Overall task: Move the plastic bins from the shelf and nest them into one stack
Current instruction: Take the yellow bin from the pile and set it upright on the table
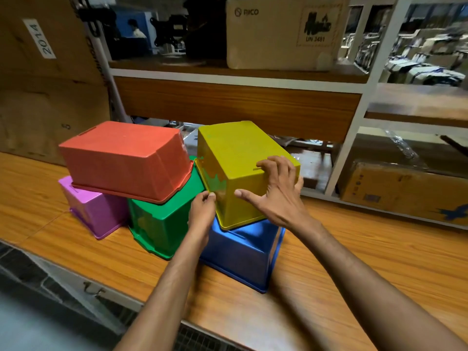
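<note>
Several upside-down plastic bins sit piled on the wooden shelf board. A yellow bin rests tilted on top of a blue bin and leans against a green bin. A red bin lies across the green bin and a purple bin at the left. My left hand pinches the yellow bin's near left rim corner. My right hand is spread over the yellow bin's near right corner, fingers on its base and thumb on its side.
Cardboard boxes stand at the left, on the upper shelf and low at the right. White shelf uprights rise behind the bins. A wooden panel hangs above the pile.
</note>
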Demonstrator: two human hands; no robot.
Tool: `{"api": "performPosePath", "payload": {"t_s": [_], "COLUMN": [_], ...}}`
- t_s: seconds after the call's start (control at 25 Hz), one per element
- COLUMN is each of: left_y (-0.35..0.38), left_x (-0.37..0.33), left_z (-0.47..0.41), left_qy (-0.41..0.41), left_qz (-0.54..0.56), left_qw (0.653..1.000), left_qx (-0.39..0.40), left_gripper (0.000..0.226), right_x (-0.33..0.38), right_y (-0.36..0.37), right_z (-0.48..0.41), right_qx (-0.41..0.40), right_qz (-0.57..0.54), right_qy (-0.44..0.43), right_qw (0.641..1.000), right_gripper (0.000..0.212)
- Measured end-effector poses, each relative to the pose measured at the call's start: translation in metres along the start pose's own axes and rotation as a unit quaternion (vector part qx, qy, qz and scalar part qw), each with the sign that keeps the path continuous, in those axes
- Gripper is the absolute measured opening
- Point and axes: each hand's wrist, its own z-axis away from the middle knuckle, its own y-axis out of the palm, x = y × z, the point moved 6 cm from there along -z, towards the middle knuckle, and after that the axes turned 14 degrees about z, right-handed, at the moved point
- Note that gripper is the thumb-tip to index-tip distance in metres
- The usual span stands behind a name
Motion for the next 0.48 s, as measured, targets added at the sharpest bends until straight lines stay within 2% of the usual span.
{"api": "performPosePath", "payload": {"t_s": [0.2,0.28,0.48], "left_y": [0.005,0.008,0.020], "left_x": [-0.023,-0.032,-0.068], "left_z": [0.003,-0.002,0.005], "left_qy": [0.014,0.012,-0.032], "left_qz": [0.151,0.211,0.339], "left_qw": [0.988,0.977,0.936], "left_qx": [-0.019,-0.002,0.087], "left_gripper": [0.045,0.049,0.045], "right_x": [0.000,-0.009,-0.017], "right_y": [-0.012,-0.022,-0.045], "right_z": [-0.001,-0.002,-0.004], "right_qx": [-0.058,-0.067,-0.056], "right_qz": [-0.085,-0.126,-0.014], "right_qy": [0.097,0.107,-0.046], "right_qw": [0.990,0.984,0.997], "right_gripper": [0.087,0.089,0.128]}}
